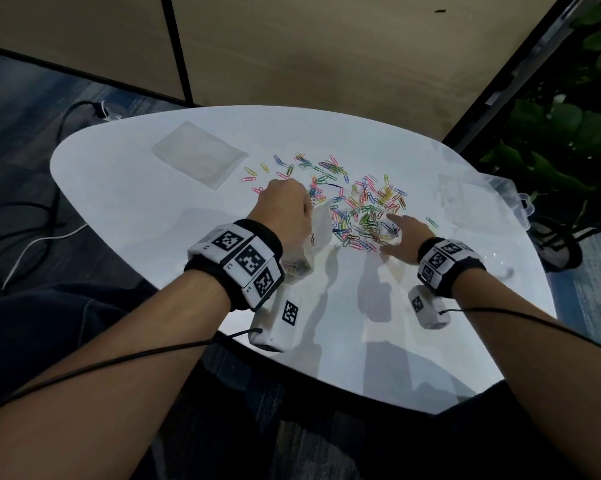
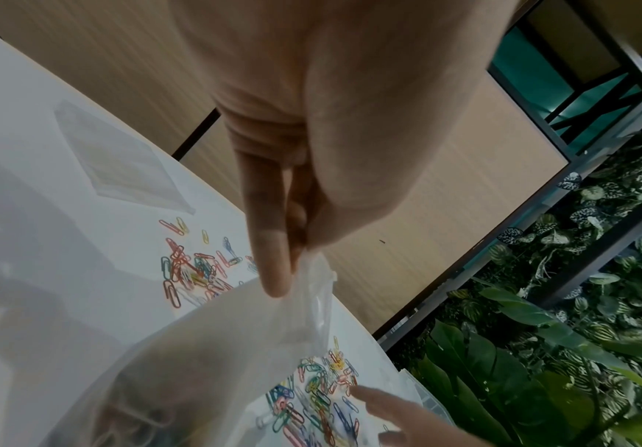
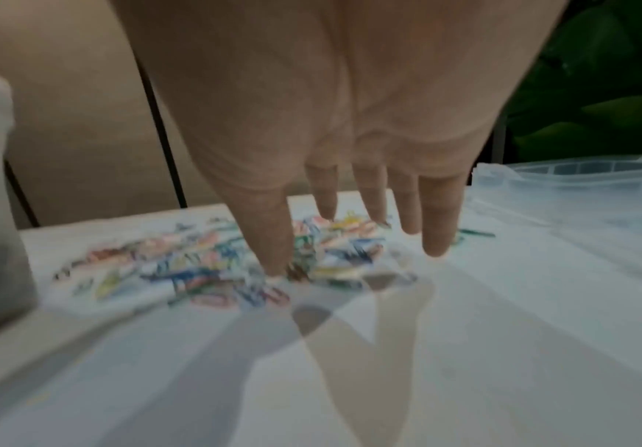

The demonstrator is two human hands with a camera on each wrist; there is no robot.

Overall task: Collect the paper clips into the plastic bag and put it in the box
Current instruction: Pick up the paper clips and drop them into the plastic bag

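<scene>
Coloured paper clips [image 1: 357,206] lie scattered across the middle of the white table [image 1: 136,209]. My left hand [image 1: 285,209] pinches the rim of a clear plastic bag [image 2: 235,347], which hangs open below it with some clips inside [image 2: 128,420]. My right hand [image 1: 401,233] hovers with straight spread fingers over the near edge of the clip pile [image 3: 235,260], its fingertips [image 3: 277,266] at or among the clips. The clear plastic box [image 1: 482,199] sits at the table's right edge.
A flat stack of clear bags [image 1: 200,154] lies at the table's far left. Green plants [image 1: 569,140] stand right of the table, behind the box [image 3: 579,187]. Cables [image 1: 32,244] run over the floor on the left.
</scene>
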